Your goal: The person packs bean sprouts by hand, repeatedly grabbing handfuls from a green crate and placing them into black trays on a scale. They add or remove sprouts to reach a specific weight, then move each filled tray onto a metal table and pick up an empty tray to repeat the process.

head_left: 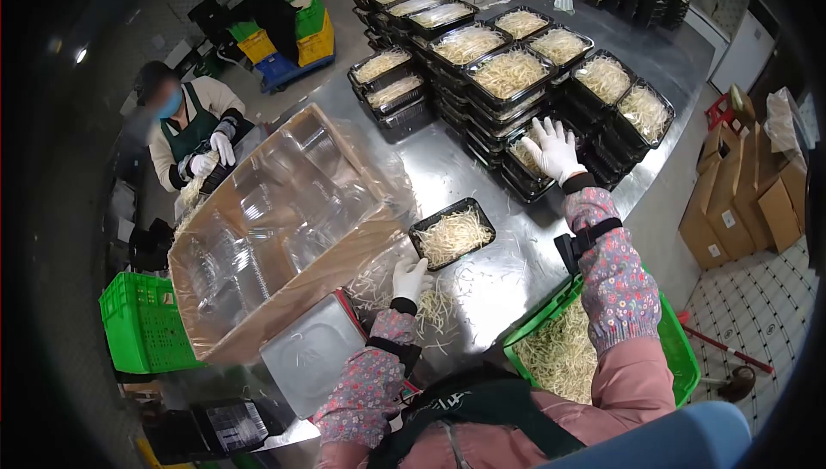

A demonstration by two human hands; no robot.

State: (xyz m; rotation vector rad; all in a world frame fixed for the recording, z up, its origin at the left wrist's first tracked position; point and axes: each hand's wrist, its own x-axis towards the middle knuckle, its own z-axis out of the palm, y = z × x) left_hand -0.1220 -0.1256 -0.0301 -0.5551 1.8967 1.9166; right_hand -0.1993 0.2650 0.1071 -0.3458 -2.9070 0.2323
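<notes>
An uncovered black tray of bean sprouts [453,237] lies on the metal table. My left hand [411,280], in a white glove, is at its lower left edge, thumb near the rim; whether it grips the tray is hard to tell. My right hand [553,151], gloved too, rests with fingers spread on a filled black tray [527,159] in the front stack. Behind it stand tall stacks of lidded sprout trays [509,73]. Loose sprouts [437,310] are scattered on the table below my left hand.
A large carton of clear plastic lids [284,211] stands left, beside a scale [314,354]. A green crate of sprouts [559,348] is at my right front. Another person [194,125] works beyond the carton. Cardboard boxes [744,185] stand far right.
</notes>
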